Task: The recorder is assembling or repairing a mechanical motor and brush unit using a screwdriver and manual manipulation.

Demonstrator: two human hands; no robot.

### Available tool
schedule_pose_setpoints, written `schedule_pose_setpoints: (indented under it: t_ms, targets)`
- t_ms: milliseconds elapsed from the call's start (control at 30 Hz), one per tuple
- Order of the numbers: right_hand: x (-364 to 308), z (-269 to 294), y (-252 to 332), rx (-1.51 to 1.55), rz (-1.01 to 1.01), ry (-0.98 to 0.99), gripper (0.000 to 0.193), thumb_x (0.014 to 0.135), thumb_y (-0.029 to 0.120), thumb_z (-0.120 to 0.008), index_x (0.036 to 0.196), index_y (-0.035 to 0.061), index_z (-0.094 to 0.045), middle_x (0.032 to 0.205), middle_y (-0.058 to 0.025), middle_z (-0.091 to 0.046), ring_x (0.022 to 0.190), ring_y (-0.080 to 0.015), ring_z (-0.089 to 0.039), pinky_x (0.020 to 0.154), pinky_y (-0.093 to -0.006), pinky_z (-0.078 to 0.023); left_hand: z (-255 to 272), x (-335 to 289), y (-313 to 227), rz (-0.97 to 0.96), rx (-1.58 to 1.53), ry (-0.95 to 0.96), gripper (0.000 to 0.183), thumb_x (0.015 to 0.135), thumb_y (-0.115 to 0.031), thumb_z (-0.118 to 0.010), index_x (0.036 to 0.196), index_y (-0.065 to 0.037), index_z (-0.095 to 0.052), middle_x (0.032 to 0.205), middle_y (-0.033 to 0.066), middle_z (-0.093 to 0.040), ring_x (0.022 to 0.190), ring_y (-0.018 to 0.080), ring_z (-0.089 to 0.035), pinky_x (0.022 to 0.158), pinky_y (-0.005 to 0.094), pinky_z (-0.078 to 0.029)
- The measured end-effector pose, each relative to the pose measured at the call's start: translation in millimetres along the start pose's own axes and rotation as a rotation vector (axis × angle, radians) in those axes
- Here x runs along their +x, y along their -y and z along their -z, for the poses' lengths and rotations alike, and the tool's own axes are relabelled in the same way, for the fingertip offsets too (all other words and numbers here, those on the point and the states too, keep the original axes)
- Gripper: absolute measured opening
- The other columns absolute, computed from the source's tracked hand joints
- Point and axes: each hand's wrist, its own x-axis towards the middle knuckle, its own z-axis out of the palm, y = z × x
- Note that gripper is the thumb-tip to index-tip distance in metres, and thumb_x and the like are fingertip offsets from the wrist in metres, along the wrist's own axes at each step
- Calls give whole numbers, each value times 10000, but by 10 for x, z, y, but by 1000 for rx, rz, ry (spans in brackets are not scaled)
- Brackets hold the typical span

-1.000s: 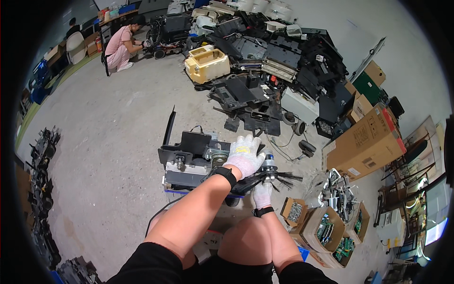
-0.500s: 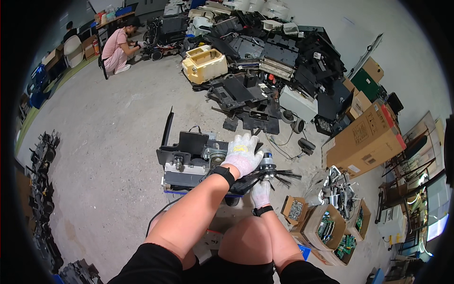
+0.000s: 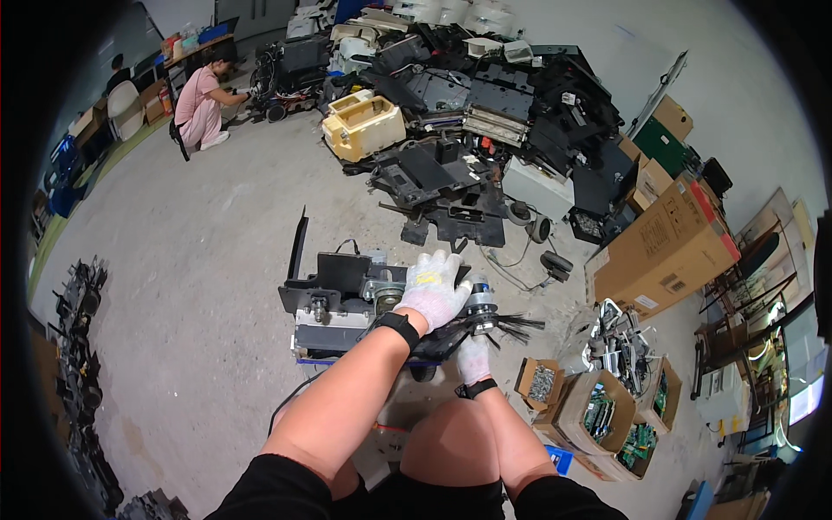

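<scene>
In front of me on the concrete floor sits a partly stripped machine assembly (image 3: 334, 334), with black plates, a grey metal block and a blue lower edge. My left hand (image 3: 431, 290), in a white glove, grips its black top part, fingers curled over the far side and thumb toward the motor. At the assembly's right end is a silver motor (image 3: 481, 301) with a rotary brush (image 3: 511, 325) of black bristles beneath it. My gloved right hand (image 3: 473, 360) is at the underside of this brush; its fingers are hidden there, so whatever they hold cannot be made out.
A large pile of black plastic parts (image 3: 485, 95) and a yellowish tank (image 3: 364, 126) lie ahead. Cartons of circuit boards (image 3: 598, 412), a small box of screws (image 3: 542, 383) and a tall carton (image 3: 663, 247) stand right. A person (image 3: 201, 106) crouches far left; black parts (image 3: 78, 373) line the left.
My view has shifted slightly, so the surroundings sit a little differently in the picture. Both hands keep their places on the assembly and under the brush.
</scene>
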Motion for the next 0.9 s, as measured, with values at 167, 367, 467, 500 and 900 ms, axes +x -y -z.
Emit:
schedule_pose_setpoints:
  t_ms: [167,367,467,500,900]
  targets:
    - [7,-66,17,1108,-242,-130,145,932,76,-555,1034,12,-636,925,-37,-652,835,-138,-592,755,-310,-493,-8,-4,9,-29,5,-42,414,881,-362,-615,1200,-99,-585,1160,179,-559,1090,400,-496,966,514,-418]
    - [11,289,429,1367,-305,-146,136,946,95,-567,1043,15,-620,944,-22,-644,831,-104,-569,736,-282,-482,-34,1,23,-6,16,-4,426,885,-368,-610,1218,-105,-573,1176,173,-552,1102,397,-493,983,511,-409]
    - [22,286,413,1366,-303,-146,125,947,94,-565,1031,21,-621,933,-14,-637,818,-97,-558,711,-280,-477,-43,8,27,-13,24,-6,424,886,-370,-609,1214,-104,-572,1178,170,-551,1103,394,-492,984,510,-408]
    - [22,269,386,1362,-331,-129,120,945,92,-564,1022,22,-624,926,-13,-635,812,-98,-555,695,-282,-475,-47,7,23,-16,21,-14,423,886,-370,-609,1211,-103,-572,1177,170,-550,1102,395,-493,981,510,-409]
    - [-32,214,221,239,202,-238,99,881,12,-535,897,3,-632,760,-165,-618,712,-336,-602,621,-412,-474,-64,-22,46,-35,20,-45,433,888,-381,-600,1216,-100,-567,1169,173,-550,1091,396,-493,955,516,-417]
